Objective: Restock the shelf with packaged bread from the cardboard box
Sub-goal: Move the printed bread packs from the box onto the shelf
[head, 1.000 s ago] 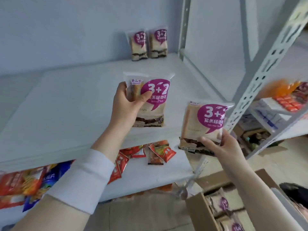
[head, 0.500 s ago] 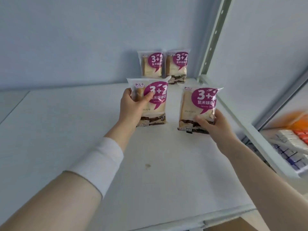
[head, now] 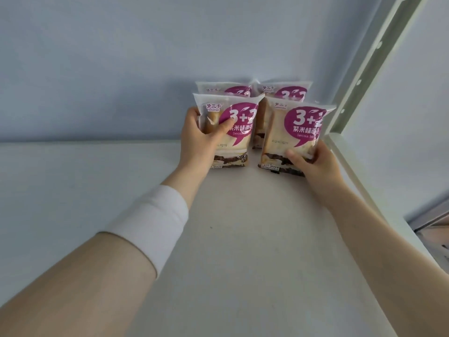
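Gripping the left clear-plastic bread packet (head: 228,132) by its side, my left hand (head: 196,139) stands it on the white shelf (head: 243,239) at twelve o'clock, fronting two rear packets (head: 284,92), I judge so labels face out. At one o'clock my right hand (head: 313,164) pinches the right bread packet (head: 294,135) low. Purple bubbles read "3+2", "紫米味面包"; brand "梦三千".

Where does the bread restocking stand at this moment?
Done: the back-left pack and back-right pack stand upright by the wall at the rear of the shelf. In hand: the left hand grips the front-left pack and the right hand grips the front-right pack, both upright just in front of them. Left: letting go; the cardboard box is out of view, so remaining stock cannot be told.
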A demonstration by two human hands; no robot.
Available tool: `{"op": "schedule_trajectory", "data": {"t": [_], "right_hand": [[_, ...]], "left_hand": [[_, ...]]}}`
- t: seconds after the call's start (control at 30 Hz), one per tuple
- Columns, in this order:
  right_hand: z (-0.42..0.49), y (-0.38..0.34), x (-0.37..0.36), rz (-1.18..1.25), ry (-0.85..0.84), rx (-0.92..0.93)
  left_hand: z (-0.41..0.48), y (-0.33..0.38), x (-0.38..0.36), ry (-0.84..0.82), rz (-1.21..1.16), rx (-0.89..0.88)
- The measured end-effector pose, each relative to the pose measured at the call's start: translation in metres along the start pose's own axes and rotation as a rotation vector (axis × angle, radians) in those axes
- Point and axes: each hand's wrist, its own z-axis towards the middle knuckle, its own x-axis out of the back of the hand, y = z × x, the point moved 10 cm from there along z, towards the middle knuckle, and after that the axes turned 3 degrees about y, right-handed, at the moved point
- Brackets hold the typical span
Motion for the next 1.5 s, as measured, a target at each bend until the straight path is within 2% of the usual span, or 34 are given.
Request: {"op": "schedule_trajectory", "data": {"t": [0.2, 0.3, 0.43, 0.53, 0.73, 0.8, 0.87, 0.93, 1.03, 1.13, 1.2, 1.37, 1.5], "right_hand": [[0.018, -0.002, -0.003, -0.066, -0.01, 0.035], [0.017, -0.003, -0.002, -0.094, 0.031, 0.043], [0.012, -0.008, 0.001, -0.302, 0.105, 0.096], [0.008, -0.009, -0.002, -0.372, 0.102, 0.077], [-0.009, -0.02, -0.004, -0.413, 0.183, 0.036], [-0.022, -0.029, -0.007, -0.498, 0.205, 0.035], [-0.041, -0.038, -0.008, -0.597, 0.216, 0.031], [-0.065, -0.048, -0.011, -0.733, 0.187, 0.051], [-0.116, -0.059, -0.015, -1.041, 0.094, 0.076], [-0.181, -0.059, -0.01, -1.269, 0.024, 0.012], [-0.228, -0.059, -0.007, -1.321, 0.012, -0.028], [-0.332, -0.069, 0.012, -1.363, -0.088, -0.155], [-0.401, -0.078, 0.041, -1.372, -0.177, -0.179]], "left_hand": [[0.013, -0.014, -0.01, 0.01, -0.043, -0.02], [0.013, -0.01, -0.008, 0.061, 0.049, -0.113], [0.01, -0.003, -0.002, 0.197, 0.3, -0.235], [0.009, -0.006, -0.004, 0.177, 0.145, -0.169], [-0.002, -0.001, -0.004, 0.114, 0.089, -0.093], [-0.016, 0.002, 0.002, 0.103, 0.181, -0.064], [-0.035, 0.013, 0.01, 0.087, 0.455, -0.115], [-0.057, 0.024, 0.014, -0.008, 0.741, -0.188], [-0.096, 0.025, 0.017, -0.279, 1.083, -0.21], [-0.154, 0.018, 0.027, -0.547, 1.316, -0.172], [-0.194, 0.019, 0.037, -0.674, 1.456, -0.228], [-0.278, 0.039, 0.067, -0.89, 1.597, -0.279], [-0.335, 0.061, 0.07, -1.086, 1.661, -0.293]]}}
